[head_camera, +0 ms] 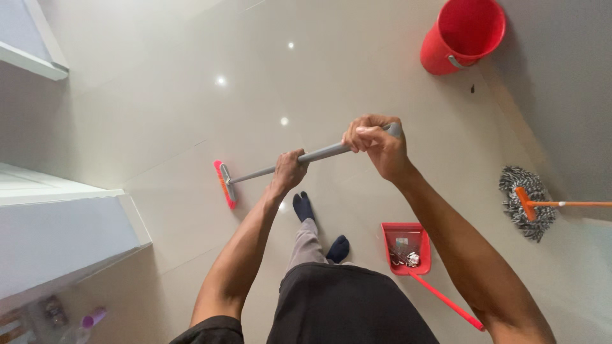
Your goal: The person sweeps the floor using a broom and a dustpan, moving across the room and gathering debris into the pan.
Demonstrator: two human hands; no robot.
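Over pale tiles, both hands' fingers clenched on grey broom handle (299, 159), left hand (288, 171), right hand (376, 143) hiding its tip

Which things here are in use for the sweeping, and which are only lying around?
In use:
- broom, gripped on its grey handle by the left hand and the right hand
- dustpan, with debris in it, near the feet

Lying about:
- bucket
- mop
- bottles at lower left
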